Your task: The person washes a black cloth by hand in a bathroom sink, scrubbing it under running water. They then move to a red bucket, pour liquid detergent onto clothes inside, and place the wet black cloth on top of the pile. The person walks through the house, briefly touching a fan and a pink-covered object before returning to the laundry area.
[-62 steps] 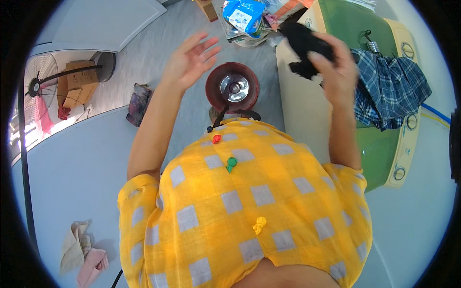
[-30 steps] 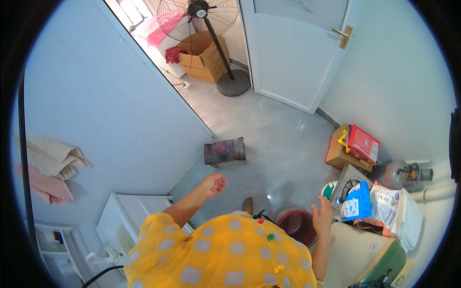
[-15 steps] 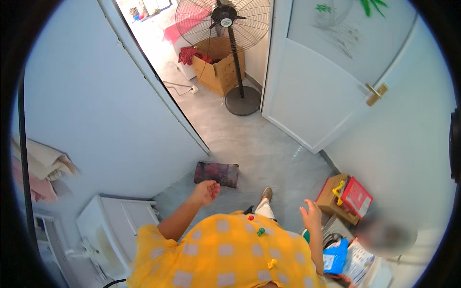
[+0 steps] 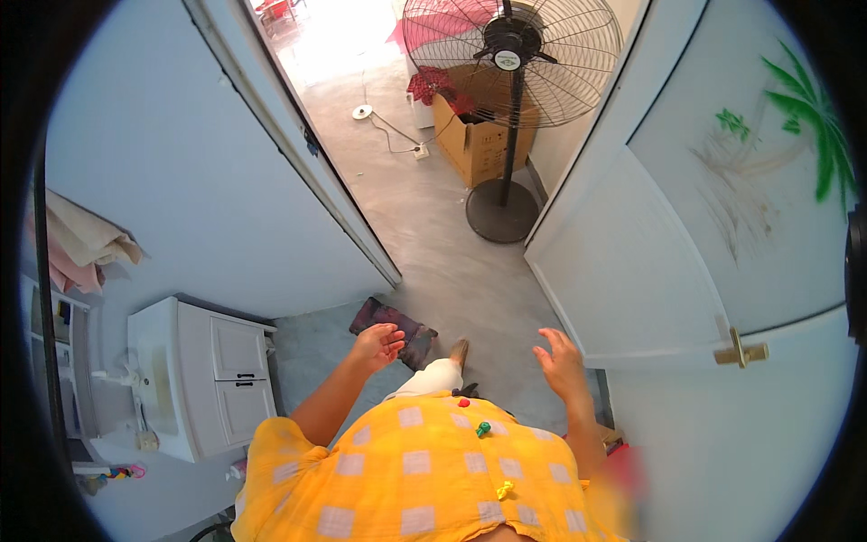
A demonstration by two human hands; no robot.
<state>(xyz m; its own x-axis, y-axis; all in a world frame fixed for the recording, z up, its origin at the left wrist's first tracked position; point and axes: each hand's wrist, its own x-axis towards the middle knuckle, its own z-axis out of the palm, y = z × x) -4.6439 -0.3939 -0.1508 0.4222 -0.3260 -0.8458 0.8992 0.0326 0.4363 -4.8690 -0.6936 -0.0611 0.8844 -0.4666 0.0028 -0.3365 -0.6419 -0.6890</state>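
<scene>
My left hand (image 4: 377, 347) hangs in the air with loosely bent fingers slightly apart and nothing in it. Behind it on the floor lies a dark, patterned mat (image 4: 411, 339), partly covered by that hand in this view. My right hand (image 4: 560, 361) is also bare of any object, its thumb apart from the fingers. It is nearest to the lower part of a white door (image 4: 623, 271), with no contact that I can make out. One shoe (image 4: 460, 350) shows just beyond the yellow checked top.
A standing fan (image 4: 517, 117) and a cardboard box (image 4: 474, 149) are past the doorway. Cable and a socket block (image 4: 421, 152) lie on the floor there. A white washbasin cabinet (image 4: 230, 361) stands left; towels (image 4: 86, 235) hang above. The door's brass handle (image 4: 741, 350) juts out right.
I have stepped forward: the fan, door and doorway look closer, and the boxes at lower right have mostly left view. Both hands stay raised and hold nothing.
</scene>
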